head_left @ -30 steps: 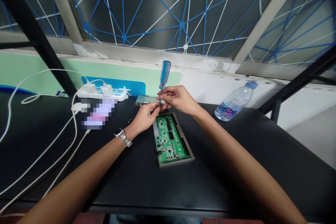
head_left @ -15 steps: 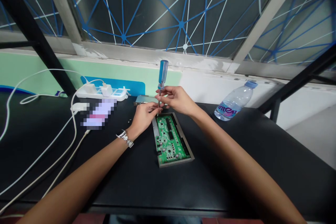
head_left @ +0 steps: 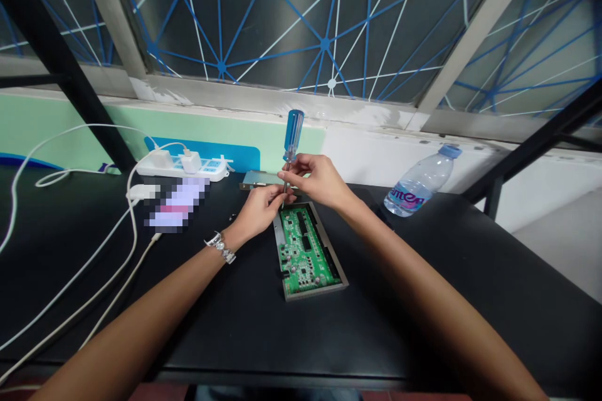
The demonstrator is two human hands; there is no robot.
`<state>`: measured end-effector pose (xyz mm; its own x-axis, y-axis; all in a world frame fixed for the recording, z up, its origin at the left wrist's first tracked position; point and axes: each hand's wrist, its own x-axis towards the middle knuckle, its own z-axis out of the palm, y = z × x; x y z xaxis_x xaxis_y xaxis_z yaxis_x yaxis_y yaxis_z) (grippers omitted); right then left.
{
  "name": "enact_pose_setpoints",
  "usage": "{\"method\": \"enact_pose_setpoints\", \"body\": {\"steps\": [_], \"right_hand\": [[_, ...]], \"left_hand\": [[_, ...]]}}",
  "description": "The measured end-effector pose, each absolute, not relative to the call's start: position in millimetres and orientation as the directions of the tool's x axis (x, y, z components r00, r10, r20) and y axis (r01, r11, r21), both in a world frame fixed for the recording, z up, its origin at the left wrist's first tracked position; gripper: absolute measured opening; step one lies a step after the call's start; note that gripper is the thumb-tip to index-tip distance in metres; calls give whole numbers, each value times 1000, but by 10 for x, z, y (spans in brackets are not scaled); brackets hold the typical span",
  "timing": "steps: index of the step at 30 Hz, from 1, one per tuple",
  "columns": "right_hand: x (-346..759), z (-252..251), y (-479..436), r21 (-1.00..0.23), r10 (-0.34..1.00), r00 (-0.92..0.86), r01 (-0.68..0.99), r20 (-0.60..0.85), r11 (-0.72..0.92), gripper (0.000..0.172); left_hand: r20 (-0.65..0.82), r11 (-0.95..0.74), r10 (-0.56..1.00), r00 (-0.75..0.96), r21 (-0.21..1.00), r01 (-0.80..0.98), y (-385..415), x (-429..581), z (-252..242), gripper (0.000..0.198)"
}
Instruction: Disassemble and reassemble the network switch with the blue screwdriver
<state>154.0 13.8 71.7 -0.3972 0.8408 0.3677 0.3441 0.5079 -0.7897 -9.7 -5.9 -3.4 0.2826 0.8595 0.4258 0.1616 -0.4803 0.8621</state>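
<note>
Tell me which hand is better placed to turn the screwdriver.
Probably the right hand: it holds the screwdriver just below its blue handle, while the left hand sits lower, near the circuit board.

A flat black table (head_left: 244,332) stands by a pale green wall (head_left: 202,120) and a white wall (head_left: 367,163). Above are big dark glass windows (head_left: 286,15) with blue and white lines (head_left: 325,44). Slanting black metal bars (head_left: 60,57) stand at both sides.

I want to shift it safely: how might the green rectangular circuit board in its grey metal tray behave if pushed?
The board would probably move stiffly with its tray, whose straight rim looks rigid. Lying flat on the black table, it seems unlikely to roll or tip. Its exposed small components look fragile if knocked.
</note>
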Motion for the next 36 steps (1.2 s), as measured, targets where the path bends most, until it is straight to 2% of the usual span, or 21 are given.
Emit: {"method": "enact_pose_setpoints", "body": {"steps": [4, 8, 11, 16, 25, 29, 32, 36], "right_hand": [[1568, 739, 146, -832, 827, -476, 294, 299, 470, 20], [1534, 694, 126, -809, 843, -397, 314, 363, 496, 19], [1496, 653, 114, -818, 865, -325, 317, 382, 480, 24], [1502, 703, 123, -789, 843, -338, 324, 419, 522, 26], [1574, 837, 122, -841, 819, -399, 180, 412, 511, 27], [1573, 818, 166, -831, 798, -396, 133, 455, 540, 30], [1551, 801, 169, -782, 793, -325, 201, 515, 590, 31], [1480, 792, 76, -692, 787, -179, 390, 590, 608, 29]], "left_hand": [[417, -480, 856, 307, 861, 167, -65, -98, -16, 22], [430, -500, 846, 316, 845, 188, -55, -95, -14, 21], [444, -519, 838, 318, 829, 209, -51, -96, -13, 20], [442, -517, 839, 317, 829, 212, -52, -108, -18, 22], [417, -478, 855, 310, 864, 155, -48, -96, -34, 22], [414, -477, 851, 323, 867, 145, -48, -102, -29, 24], [417, -486, 847, 329, 858, 165, -50, -104, -34, 26], [458, -535, 838, 297, 799, 275, -72, -115, -25, 26]]}}
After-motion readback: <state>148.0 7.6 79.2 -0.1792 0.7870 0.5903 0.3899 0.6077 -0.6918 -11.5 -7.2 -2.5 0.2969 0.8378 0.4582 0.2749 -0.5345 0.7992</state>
